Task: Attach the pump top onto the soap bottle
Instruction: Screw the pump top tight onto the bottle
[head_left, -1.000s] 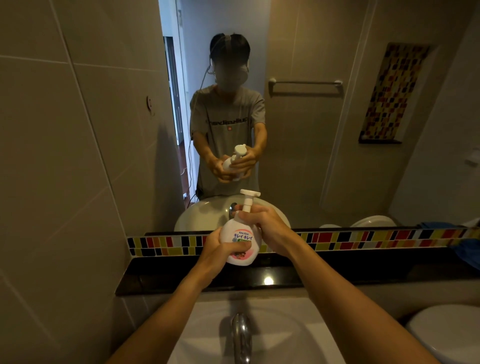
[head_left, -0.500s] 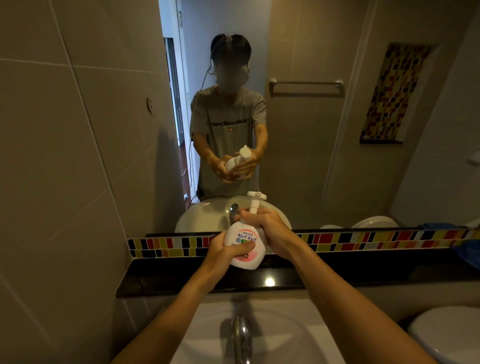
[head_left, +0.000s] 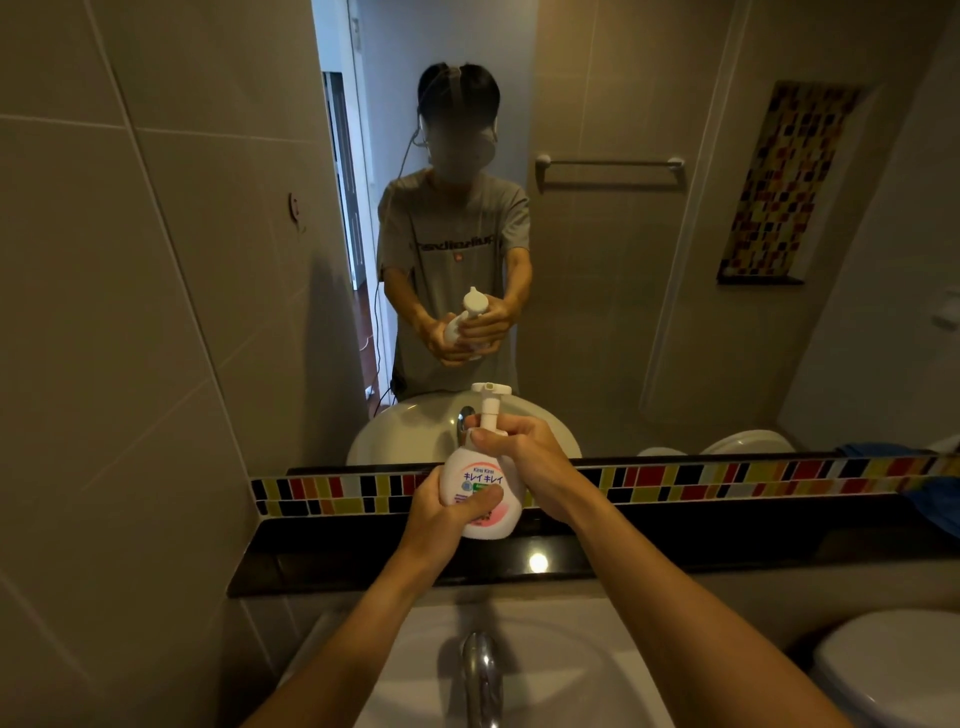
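A white soap bottle (head_left: 480, 480) with a pink and blue label is held upright above the black ledge (head_left: 322, 564), in front of the mirror. My left hand (head_left: 441, 512) wraps its lower body, thumb across the label. The white pump top (head_left: 489, 402) sits in the bottle's neck, its nozzle head pointing left. My right hand (head_left: 524, 449) grips the collar at the base of the pump stem. The collar itself is hidden under my fingers.
A chrome faucet (head_left: 480, 670) and white sink (head_left: 561, 665) lie below my arms. A multicoloured tile strip (head_left: 727, 480) runs under the mirror. A toilet lid (head_left: 893, 665) is at lower right, blue cloth (head_left: 935, 501) at far right.
The bottle tilted to the right half a second ago and now stands upright again. My right hand has turned on the collar; both hands stay on the bottle.
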